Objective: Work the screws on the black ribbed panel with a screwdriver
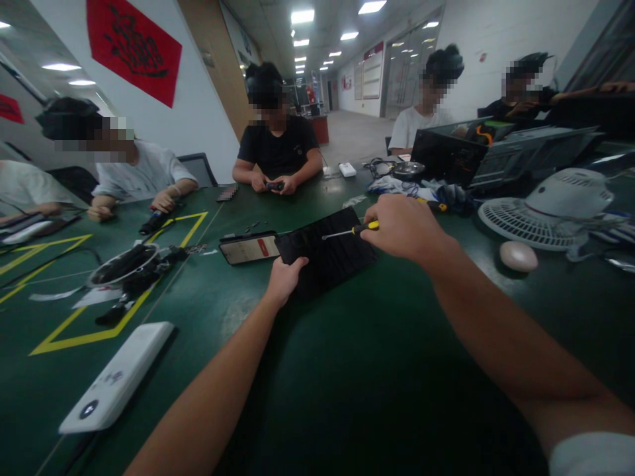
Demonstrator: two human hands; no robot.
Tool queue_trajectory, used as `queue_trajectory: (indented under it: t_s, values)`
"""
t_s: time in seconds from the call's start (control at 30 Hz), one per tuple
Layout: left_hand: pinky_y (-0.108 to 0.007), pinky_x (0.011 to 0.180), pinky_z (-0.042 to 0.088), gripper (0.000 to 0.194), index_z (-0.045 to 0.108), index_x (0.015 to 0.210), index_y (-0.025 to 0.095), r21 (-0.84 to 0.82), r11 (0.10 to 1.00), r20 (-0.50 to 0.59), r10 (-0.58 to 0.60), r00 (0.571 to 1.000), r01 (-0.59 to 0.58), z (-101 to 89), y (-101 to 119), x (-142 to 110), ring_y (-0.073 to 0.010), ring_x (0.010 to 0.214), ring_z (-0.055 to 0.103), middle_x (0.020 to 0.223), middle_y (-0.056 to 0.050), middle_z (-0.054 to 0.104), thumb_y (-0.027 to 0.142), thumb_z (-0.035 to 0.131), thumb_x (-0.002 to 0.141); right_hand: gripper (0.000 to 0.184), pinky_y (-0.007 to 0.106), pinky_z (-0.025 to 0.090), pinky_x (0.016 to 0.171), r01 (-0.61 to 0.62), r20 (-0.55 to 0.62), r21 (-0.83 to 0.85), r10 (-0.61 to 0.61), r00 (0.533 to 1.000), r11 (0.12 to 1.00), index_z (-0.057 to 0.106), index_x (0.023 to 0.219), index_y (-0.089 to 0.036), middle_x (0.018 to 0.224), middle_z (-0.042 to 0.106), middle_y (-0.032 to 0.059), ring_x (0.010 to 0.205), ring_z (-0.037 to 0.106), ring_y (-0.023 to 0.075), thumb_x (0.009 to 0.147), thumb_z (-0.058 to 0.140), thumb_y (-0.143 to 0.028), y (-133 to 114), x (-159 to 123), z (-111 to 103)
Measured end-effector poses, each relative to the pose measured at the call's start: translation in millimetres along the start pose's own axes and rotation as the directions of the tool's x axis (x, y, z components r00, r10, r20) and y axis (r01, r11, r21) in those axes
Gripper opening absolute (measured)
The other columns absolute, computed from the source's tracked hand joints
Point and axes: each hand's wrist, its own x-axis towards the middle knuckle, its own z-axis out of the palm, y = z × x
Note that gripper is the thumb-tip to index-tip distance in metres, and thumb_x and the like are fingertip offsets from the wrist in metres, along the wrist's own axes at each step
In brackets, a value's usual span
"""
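The right hand (404, 228) is clenched around the yellow-and-black handle of a small screwdriver (350, 231), its thin shaft pointing left over a flat black device (327, 254) lying on the green table (347, 370). The left hand (284, 279) grips that device's near-left edge, pinning it flat. The device looks thin, rigid and probably fragile, best held by its edges; a phone (248, 248) lies just beside it.
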Motion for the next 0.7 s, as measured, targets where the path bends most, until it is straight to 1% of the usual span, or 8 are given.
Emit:
queue_trajectory:
  t_s: [0.1,0.23,0.33,0.4,0.5,0.6,0.7]
  values:
    - [-0.043,0.090,0.062,0.036,0.077,0.090,0.019,-0.021,1.000,0.001,-0.015,1.000,0.015,0.7,2.3,-2.1,-0.0298,0.089,0.076,0.088,-0.008,0.079,0.040,0.088,0.063,0.034,0.049,0.055,0.084,-0.008,0.015,-0.010,0.008,1.000,1.000,0.089,0.114,-0.020,0.119,0.083,0.0183,0.110,0.076,0.0404,0.099,0.066,-0.041,-0.5,-0.3,-0.7]
    - [-0.044,0.091,0.061,0.036,0.077,0.089,0.019,-0.030,0.999,0.003,-0.024,1.000,0.024,1.3,5.2,-4.0,-0.0304,0.090,0.077,0.089,-0.008,0.079,0.040,0.088,0.062,0.035,0.046,0.053,0.083,-0.017,0.025,0.011,0.017,1.000,1.000,0.084,0.125,-0.024,0.115,0.084,0.0155,0.110,0.076,0.0392,0.101,0.063,-0.041,-2.8,-1.8,-2.8]
    - [-0.043,0.090,0.061,0.036,0.077,0.089,0.019,-0.013,1.000,0.000,-0.015,1.000,0.015,0.9,4.6,-3.0,-0.0298,0.088,0.076,0.089,-0.008,0.079,0.040,0.088,0.062,0.032,0.045,0.051,0.081,-0.025,0.051,0.006,0.025,0.998,1.000,0.081,0.121,-0.026,0.112,0.084,0.0150,0.108,0.076,0.0387,0.104,0.059,-0.041,-4.2,-3.0,-4.0]
    - [-0.042,0.088,0.060,0.036,0.078,0.089,0.018,0.001,1.000,-0.006,-0.008,1.000,0.008,0.5,3.0,-1.7,-0.0289,0.086,0.075,0.088,-0.008,0.079,0.041,0.088,0.063,0.032,0.044,0.051,0.080,-0.023,0.083,0.000,0.023,0.996,1.000,0.082,0.119,-0.025,0.114,0.084,0.0158,0.109,0.077,0.0393,0.106,0.057,-0.041,-4.8,-3.5,-4.3]
    - [-0.040,0.084,0.060,0.036,0.078,0.088,0.017,0.007,1.000,-0.021,-0.001,1.000,0.001,0.4,1.1,-0.6,-0.0275,0.082,0.074,0.086,-0.007,0.079,0.041,0.088,0.063,0.036,0.045,0.051,0.080,-0.019,0.114,-0.012,0.020,0.993,1.000,0.082,0.122,-0.025,0.118,0.084,0.0178,0.111,0.077,0.0411,0.108,0.053,-0.040,-6.0,-3.9,-3.9]
    - [-0.040,0.085,0.059,0.037,0.078,0.089,0.018,-0.004,1.000,-0.017,-0.006,1.000,0.006,0.8,1.9,-1.6,-0.0274,0.083,0.074,0.087,-0.007,0.079,0.041,0.088,0.062,0.039,0.045,0.051,0.080,-0.016,0.120,-0.032,0.020,0.993,0.999,0.083,0.125,-0.025,0.119,0.083,0.0194,0.111,0.077,0.0418,0.109,0.050,-0.039,-7.6,-3.9,-2.9]
    - [-0.041,0.086,0.060,0.038,0.078,0.090,0.018,-0.009,1.000,-0.013,-0.021,1.000,0.021,1.6,3.8,-2.6,-0.0280,0.085,0.074,0.089,-0.008,0.080,0.041,0.089,0.061,0.039,0.044,0.052,0.081,-0.021,0.123,-0.046,0.026,0.992,0.999,0.083,0.126,-0.025,0.120,0.083,0.0188,0.111,0.077,0.0401,0.110,0.050,-0.039,-9.6,-3.9,-2.4]
